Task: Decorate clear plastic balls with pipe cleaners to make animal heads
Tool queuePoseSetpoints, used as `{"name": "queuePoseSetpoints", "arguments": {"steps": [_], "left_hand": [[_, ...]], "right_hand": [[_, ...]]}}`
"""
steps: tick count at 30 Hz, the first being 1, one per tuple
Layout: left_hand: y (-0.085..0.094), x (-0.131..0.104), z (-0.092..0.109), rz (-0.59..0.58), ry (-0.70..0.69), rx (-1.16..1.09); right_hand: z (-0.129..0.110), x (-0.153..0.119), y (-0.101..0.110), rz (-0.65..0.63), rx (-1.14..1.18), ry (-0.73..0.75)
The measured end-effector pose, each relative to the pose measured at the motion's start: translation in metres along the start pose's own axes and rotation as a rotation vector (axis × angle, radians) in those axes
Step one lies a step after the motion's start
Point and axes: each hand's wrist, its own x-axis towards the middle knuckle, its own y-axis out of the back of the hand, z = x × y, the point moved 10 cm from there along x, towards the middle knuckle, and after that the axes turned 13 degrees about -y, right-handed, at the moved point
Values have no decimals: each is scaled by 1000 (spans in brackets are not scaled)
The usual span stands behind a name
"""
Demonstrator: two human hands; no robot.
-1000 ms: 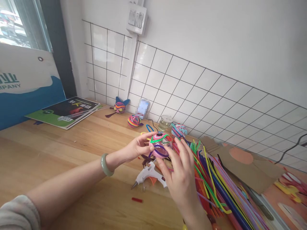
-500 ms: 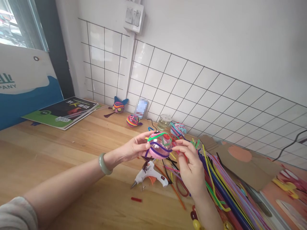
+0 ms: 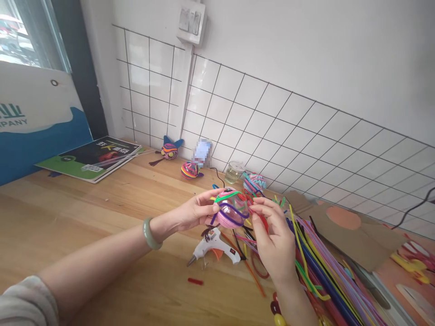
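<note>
Left hand (image 3: 190,211): thumb and fingers grip the ball's left side
Glue gun (image 3: 215,245): on the table (image 3: 102,208), nearer than the ball
Ball (image 3: 233,215): between both hands
Right hand (image 3: 276,240): fingers bent, just beside the ball; cannot tell whether holding anything

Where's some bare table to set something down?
Bare wood lies between the booklet and left arm, and another patch this side of the red scrap. It's crowded from the glue gun rightward through the pipe cleaners.
</note>
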Motion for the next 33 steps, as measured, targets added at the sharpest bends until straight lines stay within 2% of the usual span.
{"name": "queuePoseSetpoints", "arguments": {"steps": [7, 14, 18, 28, 33], "left_hand": [[-7, -3, -7, 100, 67, -55], [-7, -11, -3, 252, 117, 27], [-10, -11, 1, 262, 98, 64], [-12, -12, 2, 247, 74, 97], [-10, -11, 3, 256, 47, 122]], "right_hand": [[-9, -5, -14, -81, -109, 56], [-17, -12, -26, -100, -254, 194], [-18, -13, -28, -85, -290, 225], [-14, -12, -23, -19, -225, 178], [-21, -16, -21, 32, -261, 248]]}}
